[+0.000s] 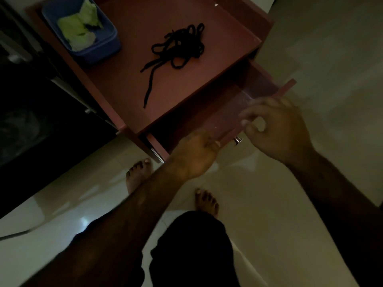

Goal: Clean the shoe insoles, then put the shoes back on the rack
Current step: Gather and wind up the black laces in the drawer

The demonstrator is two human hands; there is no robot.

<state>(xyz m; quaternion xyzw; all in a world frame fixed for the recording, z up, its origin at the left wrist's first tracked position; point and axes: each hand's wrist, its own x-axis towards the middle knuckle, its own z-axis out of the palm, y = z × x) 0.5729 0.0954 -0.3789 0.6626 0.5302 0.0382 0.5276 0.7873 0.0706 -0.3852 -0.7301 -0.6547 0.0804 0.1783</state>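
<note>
The left hand (194, 154) grips the front edge of the pulled-out reddish-brown wooden drawer (207, 114), which runs lower-left to upper-right. The blurred right hand (277, 129) curls above it, hold unclear.

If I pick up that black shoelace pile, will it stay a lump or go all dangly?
Probably dangly: the laces lie in loose loops with limp ends trailing out, so they look floppy. They seem thin, so likely very light. Being tangled, they may well lift as one bunch.
</note>
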